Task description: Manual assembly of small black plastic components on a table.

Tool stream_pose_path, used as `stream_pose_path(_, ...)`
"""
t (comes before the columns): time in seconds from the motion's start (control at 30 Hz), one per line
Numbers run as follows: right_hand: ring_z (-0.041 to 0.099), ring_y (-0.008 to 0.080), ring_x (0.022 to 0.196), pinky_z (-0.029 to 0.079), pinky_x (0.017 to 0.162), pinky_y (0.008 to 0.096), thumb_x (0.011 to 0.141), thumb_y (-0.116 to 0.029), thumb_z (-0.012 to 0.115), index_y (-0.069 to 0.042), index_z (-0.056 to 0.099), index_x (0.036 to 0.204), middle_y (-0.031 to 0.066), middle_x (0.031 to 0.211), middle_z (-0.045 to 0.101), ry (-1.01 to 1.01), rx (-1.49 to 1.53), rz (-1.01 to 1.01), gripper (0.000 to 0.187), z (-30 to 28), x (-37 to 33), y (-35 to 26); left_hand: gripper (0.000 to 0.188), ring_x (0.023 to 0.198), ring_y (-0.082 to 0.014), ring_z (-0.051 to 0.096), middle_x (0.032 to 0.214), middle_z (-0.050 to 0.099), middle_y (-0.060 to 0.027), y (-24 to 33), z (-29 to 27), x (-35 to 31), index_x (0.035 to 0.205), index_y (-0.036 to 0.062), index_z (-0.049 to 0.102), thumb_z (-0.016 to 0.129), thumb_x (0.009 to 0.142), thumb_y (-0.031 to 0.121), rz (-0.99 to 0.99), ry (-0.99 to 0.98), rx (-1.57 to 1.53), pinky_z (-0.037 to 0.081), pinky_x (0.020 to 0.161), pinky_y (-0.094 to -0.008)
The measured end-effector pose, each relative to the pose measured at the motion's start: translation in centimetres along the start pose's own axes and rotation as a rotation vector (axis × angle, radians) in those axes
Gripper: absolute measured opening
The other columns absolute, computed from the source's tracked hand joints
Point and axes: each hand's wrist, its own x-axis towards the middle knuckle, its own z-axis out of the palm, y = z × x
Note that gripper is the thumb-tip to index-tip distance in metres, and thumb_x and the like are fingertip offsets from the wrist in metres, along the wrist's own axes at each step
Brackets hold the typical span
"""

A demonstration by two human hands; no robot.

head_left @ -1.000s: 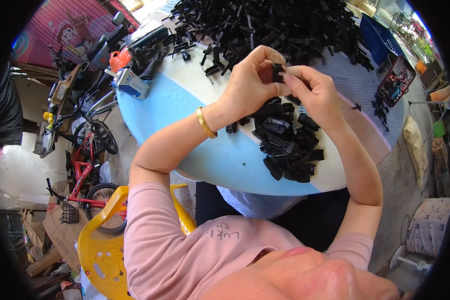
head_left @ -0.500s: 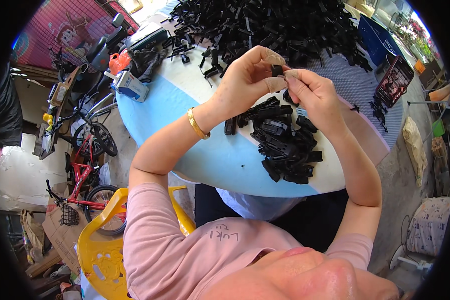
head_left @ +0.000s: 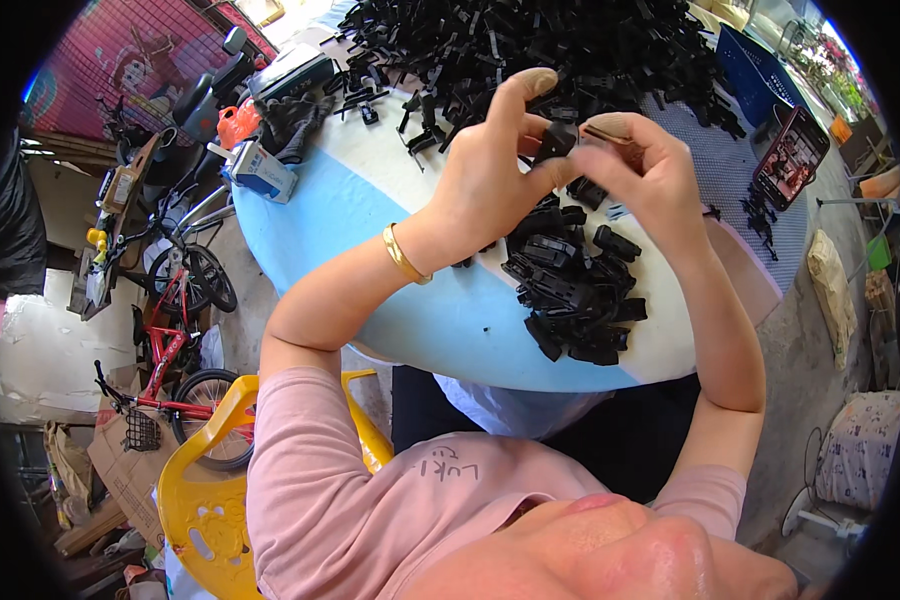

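Both hands meet above a round white and blue table (head_left: 410, 320). My left hand (head_left: 495, 175) and my right hand (head_left: 650, 170) pinch one small black plastic part (head_left: 555, 140) between their fingertips. A gold bangle (head_left: 402, 255) sits on my left wrist. Just below the hands lies a small heap of black plastic pieces (head_left: 575, 290). A much larger pile of loose black parts (head_left: 560, 50) covers the far side of the table.
A phone (head_left: 792, 155) lies at the table's right, by a blue crate (head_left: 750, 65). A small blue and white box (head_left: 260, 170) and an orange object (head_left: 235, 125) sit at the left edge. A yellow chair (head_left: 200, 500) and a red bicycle (head_left: 175, 340) stand at lower left.
Both hands have stayed together on the small black part, shifting slightly as the fingers work it. The heap below looks the same.
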Motion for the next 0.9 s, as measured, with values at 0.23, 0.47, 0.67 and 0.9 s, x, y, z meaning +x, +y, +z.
stream_pose_path(0.23,0.043,-0.0004,0.057,0.033,0.05,0.0142,0.077,-0.004,0.065,-0.001,0.062,0.097,-0.0031,0.074,0.059,0.088,0.099,0.028,0.021,0.1,0.3,0.3,0.06,0.097,-0.0167,0.059,0.108,0.059,-0.0058,-0.8,-1.0,0.5,0.122,0.0045,0.044,0.071,0.069,0.004,0.293,-0.055,0.146,0.047,0.083,-0.0296)
stream_pose_path(0.47,0.043,0.0007,0.059,0.033,0.049,0.0138,0.082,-0.008,0.061,0.0,0.058,0.102,-0.0009,0.08,0.058,-0.243,0.428,0.136,0.022,-2.0,0.8,1.5,0.044,0.095,-0.0251,0.06,0.1,0.06,-0.0158,-3.5,-2.6,1.9,0.106,-0.005,0.051,0.07,0.074,0.018,-0.294,-0.667,-0.909,0.048,0.086,-0.0342)
stream_pose_path(0.67,0.058,0.0076,0.075,0.048,0.071,0.0195,0.081,-0.006,0.061,0.0,0.061,0.101,0.0036,0.084,0.063,-0.348,0.258,-0.077,0.021,-1.4,0.6,0.7,0.024,0.084,-0.0207,0.063,0.086,0.061,-0.0102,-3.6,-1.8,1.0,0.092,-0.0006,0.052,0.066,0.078,0.013,-0.483,-0.672,-1.049,0.051,0.082,-0.0335)
stream_pose_path(0.9,0.046,0.0035,0.063,0.038,0.057,0.0162,0.087,-0.012,0.053,-0.003,0.056,0.093,-0.0035,0.071,0.051,-0.107,0.2,0.083,0.011,-0.9,-0.1,0.3,0.015,0.083,-0.0185,0.064,0.087,0.061,-0.0105,-1.4,-1.6,0.9,0.082,0.0012,0.048,0.062,0.08,0.004,-0.326,-0.309,-0.653,0.052,0.077,-0.0293)
